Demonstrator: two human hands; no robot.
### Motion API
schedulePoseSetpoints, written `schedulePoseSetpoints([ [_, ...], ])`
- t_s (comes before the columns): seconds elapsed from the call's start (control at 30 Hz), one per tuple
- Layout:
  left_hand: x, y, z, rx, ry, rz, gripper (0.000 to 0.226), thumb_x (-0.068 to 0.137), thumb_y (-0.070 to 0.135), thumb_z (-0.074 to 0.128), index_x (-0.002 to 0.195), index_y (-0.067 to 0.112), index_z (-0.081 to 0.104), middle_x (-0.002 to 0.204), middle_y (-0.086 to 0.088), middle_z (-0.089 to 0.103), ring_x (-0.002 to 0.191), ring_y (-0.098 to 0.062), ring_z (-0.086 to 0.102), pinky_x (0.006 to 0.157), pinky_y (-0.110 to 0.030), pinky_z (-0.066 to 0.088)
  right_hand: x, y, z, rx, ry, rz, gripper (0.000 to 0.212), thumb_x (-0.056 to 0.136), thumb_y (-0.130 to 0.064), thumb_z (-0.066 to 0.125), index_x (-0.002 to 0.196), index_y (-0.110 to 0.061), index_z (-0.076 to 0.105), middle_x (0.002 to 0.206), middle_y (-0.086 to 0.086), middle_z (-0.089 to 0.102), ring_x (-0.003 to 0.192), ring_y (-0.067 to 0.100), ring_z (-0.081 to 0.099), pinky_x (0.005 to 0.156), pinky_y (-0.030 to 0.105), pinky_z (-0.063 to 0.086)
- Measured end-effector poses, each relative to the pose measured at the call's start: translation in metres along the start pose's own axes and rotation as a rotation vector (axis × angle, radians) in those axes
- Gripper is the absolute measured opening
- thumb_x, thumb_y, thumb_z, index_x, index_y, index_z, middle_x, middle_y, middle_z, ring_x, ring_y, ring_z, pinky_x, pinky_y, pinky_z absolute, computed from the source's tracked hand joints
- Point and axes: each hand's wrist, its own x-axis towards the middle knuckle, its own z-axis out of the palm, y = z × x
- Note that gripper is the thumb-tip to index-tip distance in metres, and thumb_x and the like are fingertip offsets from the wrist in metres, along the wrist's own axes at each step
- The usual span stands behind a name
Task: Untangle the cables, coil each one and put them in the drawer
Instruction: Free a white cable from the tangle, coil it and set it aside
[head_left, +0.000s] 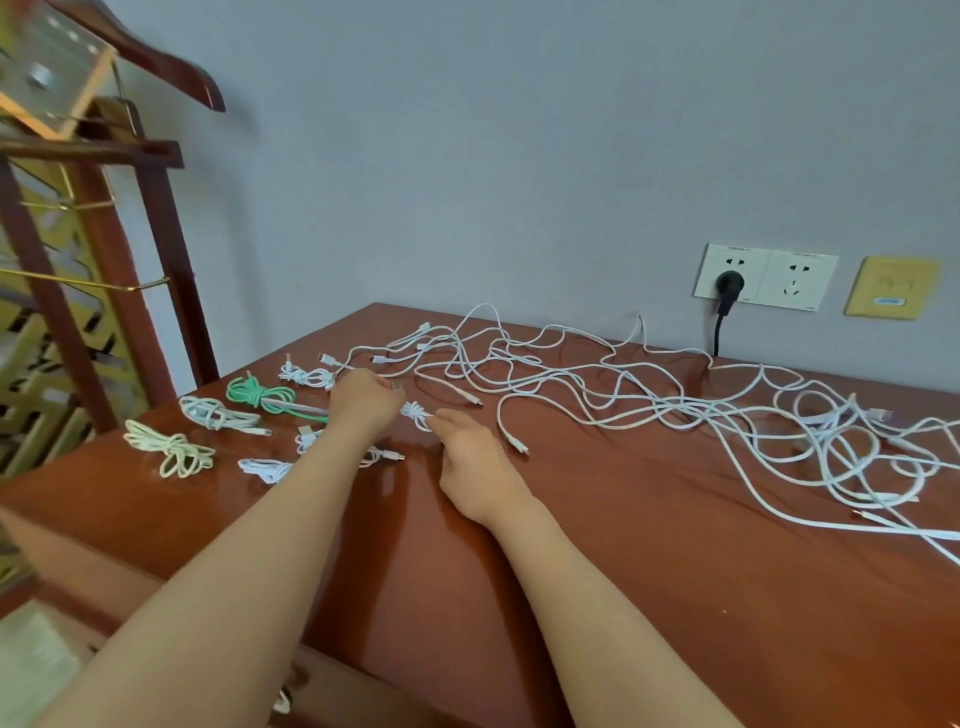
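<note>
The wooden desk (623, 545) carries a sprawling white cable tangle (649, 395) on the right, coiled bundles (218, 415) at left. Between them, left hand (366, 400) and right hand (470, 457) both have a curled grip on one small white coil (417, 412).

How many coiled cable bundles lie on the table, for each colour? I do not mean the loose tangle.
Green bundle: 1
Cream bundle: 1
White bundles: 5, counting the held bundle and a partly hidden bundle
Total: 7
The loose white tangle is not counted.
</note>
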Motion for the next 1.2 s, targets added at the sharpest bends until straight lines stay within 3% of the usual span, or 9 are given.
schedulePoseSetpoints([
  [0.1,0.002,-0.003,-0.003,0.214,0.055,0.042,0.024,0.088,0.017,0.055,0.091,-0.004,0.066,0.093,-0.019,0.065,0.097,-0.036,0.059,0.071,-0.031,0.038,0.005,0.0,0.0,-0.007,-0.073,-0.034,0.06,0.083,0.008,0.038,0.141,-0.009,0.038,0.15,0.01,0.034,0.136,0.027,0.033,0.11,0.034,0.029],
  [0.23,0.003,-0.002,-0.001,0.387,0.065,0.044,0.02,0.086,0.014,0.059,0.097,-0.002,0.064,0.104,-0.019,0.065,0.103,-0.034,0.059,0.079,-0.034,0.046,0.006,0.001,0.001,-0.028,-0.089,-0.035,0.058,0.088,-0.002,0.039,0.144,-0.015,0.035,0.15,0.005,0.033,0.136,0.025,0.031,0.11,0.037,0.028],
  [0.4,-0.006,0.005,0.01,0.414,0.117,0.16,0.025,0.085,0.003,0.052,0.11,-0.001,0.058,0.115,-0.021,0.056,0.112,-0.037,0.05,0.087,-0.039,0.044,0.0,0.005,-0.006,-0.028,0.279,0.095,0.045,0.084,0.0,0.043,0.125,-0.012,0.054,0.128,0.005,0.053,0.12,0.025,0.043,0.098,0.031,0.029],
  [0.53,-0.023,0.026,0.025,0.388,0.088,0.282,0.028,0.087,0.001,0.045,0.11,0.002,0.061,0.117,-0.018,0.057,0.113,-0.035,0.05,0.09,-0.038,0.043,-0.006,0.017,-0.018,-0.078,0.354,0.333,0.045,0.081,-0.001,0.044,0.122,-0.018,0.053,0.124,0.001,0.053,0.119,0.023,0.04,0.093,0.03,0.026],
  [0.7,-0.047,0.045,0.059,0.316,-0.023,0.395,0.025,0.092,0.015,0.044,0.107,0.003,0.059,0.113,-0.018,0.06,0.11,-0.035,0.053,0.088,-0.038,0.042,-0.02,0.039,-0.034,-0.14,0.299,0.536,0.046,0.088,-0.01,0.045,0.134,-0.018,0.044,0.137,0.004,0.04,0.129,0.025,0.031,0.102,0.036,0.025],
  [0.87,-0.067,0.059,0.089,0.396,-0.131,0.21,0.057,0.091,0.04,0.052,0.131,0.001,0.039,0.132,-0.016,0.047,0.124,-0.033,0.044,0.1,-0.04,0.034,-0.041,0.07,-0.054,-0.226,0.217,0.585,0.049,0.092,-0.017,0.041,0.141,-0.016,0.032,0.147,0.005,0.029,0.132,0.027,0.028,0.103,0.038,0.025],
  [1.0,-0.065,0.061,0.093,0.329,-0.133,0.099,0.039,0.087,0.027,0.052,0.117,0.002,0.049,0.117,-0.014,0.061,0.115,-0.031,0.053,0.098,-0.037,0.036,-0.056,0.086,-0.067,-0.396,0.177,0.552,0.047,0.094,-0.023,0.039,0.139,-0.014,0.033,0.142,0.006,0.035,0.127,0.029,0.031,0.101,0.037,0.027],
  [1.13,-0.066,0.065,0.084,0.248,-0.268,0.117,0.013,0.082,0.014,0.046,0.076,0.009,0.058,0.064,-0.003,0.061,0.08,-0.024,0.054,0.09,-0.031,0.04,-0.062,0.088,-0.074,-0.527,0.202,0.481,0.034,0.094,-0.029,0.038,0.119,-0.009,0.052,0.122,0.011,0.047,0.116,0.03,0.038,0.096,0.036,0.026],
  [1.2,-0.068,0.067,0.084,0.202,-0.318,0.15,0.016,0.087,0.014,0.043,0.079,0.013,0.057,0.071,-0.002,0.056,0.084,-0.028,0.052,0.091,-0.032,0.039,-0.065,0.088,-0.075,-0.552,0.2,0.432,0.033,0.096,-0.029,0.038,0.113,-0.008,0.055,0.118,0.011,0.05,0.114,0.03,0.039,0.095,0.037,0.026],
])
